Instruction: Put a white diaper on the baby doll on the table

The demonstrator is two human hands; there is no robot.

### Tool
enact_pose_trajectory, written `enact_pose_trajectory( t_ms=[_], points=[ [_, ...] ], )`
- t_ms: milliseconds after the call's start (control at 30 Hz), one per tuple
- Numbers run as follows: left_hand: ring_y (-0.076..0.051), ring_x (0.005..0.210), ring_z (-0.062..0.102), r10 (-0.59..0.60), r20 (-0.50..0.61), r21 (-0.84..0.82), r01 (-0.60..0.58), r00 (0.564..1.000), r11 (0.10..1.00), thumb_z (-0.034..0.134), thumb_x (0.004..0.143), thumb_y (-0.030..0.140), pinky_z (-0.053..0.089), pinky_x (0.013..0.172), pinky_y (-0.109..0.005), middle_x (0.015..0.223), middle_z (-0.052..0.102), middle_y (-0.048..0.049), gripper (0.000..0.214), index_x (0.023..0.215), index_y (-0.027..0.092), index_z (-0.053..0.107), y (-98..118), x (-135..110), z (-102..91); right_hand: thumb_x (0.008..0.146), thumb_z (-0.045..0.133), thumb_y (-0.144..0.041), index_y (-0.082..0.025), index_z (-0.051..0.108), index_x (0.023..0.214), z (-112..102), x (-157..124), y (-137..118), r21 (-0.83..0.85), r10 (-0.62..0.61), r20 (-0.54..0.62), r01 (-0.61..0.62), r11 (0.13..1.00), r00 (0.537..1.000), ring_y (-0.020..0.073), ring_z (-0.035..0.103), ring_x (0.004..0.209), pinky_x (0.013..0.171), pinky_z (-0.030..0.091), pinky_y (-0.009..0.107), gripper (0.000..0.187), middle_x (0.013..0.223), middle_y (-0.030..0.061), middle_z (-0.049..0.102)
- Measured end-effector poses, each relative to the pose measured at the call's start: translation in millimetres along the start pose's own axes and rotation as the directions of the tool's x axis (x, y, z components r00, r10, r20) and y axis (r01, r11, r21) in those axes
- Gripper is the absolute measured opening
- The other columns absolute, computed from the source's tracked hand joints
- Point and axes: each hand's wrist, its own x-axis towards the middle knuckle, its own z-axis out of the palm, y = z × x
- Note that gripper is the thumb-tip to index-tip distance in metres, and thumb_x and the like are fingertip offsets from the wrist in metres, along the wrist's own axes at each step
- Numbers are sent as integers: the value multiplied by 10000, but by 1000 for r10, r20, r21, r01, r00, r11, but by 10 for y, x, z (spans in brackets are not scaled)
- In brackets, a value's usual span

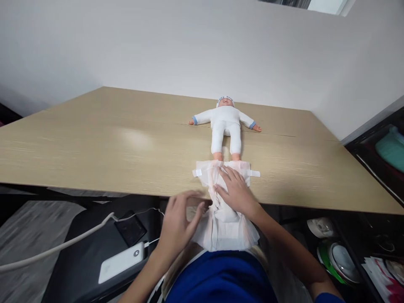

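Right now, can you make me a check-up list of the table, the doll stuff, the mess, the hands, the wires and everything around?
Surface: wood-look table, thin seam across it.
Things: doll on its back; opened diaper from its feet past the near edge.
Clutter: white device and dark flat device on a black seat.
Hands: right hand on the diaper; left hand beside it, touch unclear.
Cables: thick white cable over the seat.
Surroundings: pale wall behind; green-rimmed container low at right.

You occupy an indoor room, type unclear: wood-grain table [151, 151] at centre, plain wall [158, 46] above, grey floor [28, 235] lower left.
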Motion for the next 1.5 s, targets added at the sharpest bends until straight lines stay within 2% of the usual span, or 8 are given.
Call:
enact_pose_trajectory(
  t_ms=[100, 200, 400, 767, 1000, 1100, 1300, 1500],
  points=[
    [-374, 1270, 611, 16, -37, 120, -12, 999, 993, 561, 1082, 493, 467, 1143, -577, 1344, 748, -147, 375, 1338, 236, 651, -287, 362, -35, 1141, 503, -460, -176, 456, 1713, 85, -20, 50, -12, 4, 5, -4, 1000, 1000, 325, 336, 1686, 1399, 275, 555, 640, 1815, 125, 386],
    [-363, 1310, 578, 14, 142, 100, -29, 990, 995, 552, 1064, 530, 402, 1193, -573, 1402, 733, -128, 429, 1348, 229, 668, -501, 771, -6, 1143, 475, -461, -191, 439, 1726, 81, -42, 34, -23, 11, 3, -11, 1000, 1000, 319, 325, 1693, 1395, 274, 565, 643, 1818, 120, 381],
    [-347, 1238, 602, -16, 392, 15, 11, 920, 1000, 535, 1001, 649, 348, 1201, -557, 1268, 764, -94, 459, 1133, 237, 689, -428, 1184, -40, 1141, 489, -468, -167, 468, 1706, 44, -37, -13, -22, 32, 14, -32, 999, 999, 317, 339, 1683, 1394, 277, 548, 640, 1815, 118, 389],
    [-357, 1064, 697, -180, 237, 148, 148, 955, 978, 509, 983, 628, 370, 1169, -592, 994, 788, -75, 426, 914, 238, 665, -576, 1084, -255, 1143, 511, -479, -173, 469, 1705, 47, -52, -13, -9, 57, 23, -57, 998, 998, 310, 328, 1687, 1400, 250, 537, 641, 1807, 122, 403],
    [-384, 1380, 563, 108, 158, 312, -154, 981, 938, 536, 1056, 397, 262, 1259, -599, 1511, 686, -138, 427, 1445, 264, 651, -749, 1457, -28, 1138, 529, -470, -194, 468, 1705, 76, -60, 18, -9, 37, -12, -37, 999, 999, 301, 336, 1683, 1403, 239, 532, 633, 1819, 108, 383],
    [-381, 1526, 459, 358, 362, 270, -464, 861, 844, 613, 988, 246, 272, 1287, -563, 1704, 539, -112, 622, 1604, 306, 558, -593, 1915, 198, 1140, 505, -471, -196, 460, 1708, 68, -66, 12, -6, 34, -12, -34, 999, 999, 302, 324, 1690, 1398, 251, 543, 633, 1809, 109, 402],
    [-386, 1709, 252, 589, 694, 144, -882, 414, 450, 726, 781, 31, 209, 1357, -560, 1893, 182, -108, 1123, 1775, 325, 295, -243, 2518, 603, 1128, 490, -453, -180, 451, 1712, 98, -188, -72, -27, 36, -17, -37, 999, 999, 310, 327, 1690, 1389, 272, 564, 646, 1799, 127, 417],
    [-378, 1722, 232, 601, 754, 46, -935, 264, 353, 739, 725, 41, 206, 1366, -558, 1887, 218, -87, 1053, 1696, 305, 427, -92, 2629, 779, 1140, 507, -445, -247, 389, 1759, 124, -279, -141, -62, 51, -22, -52, 997, 998, 321, 318, 1695, 1384, 275, 574, 659, 1831, 119, 351]
  ],
)
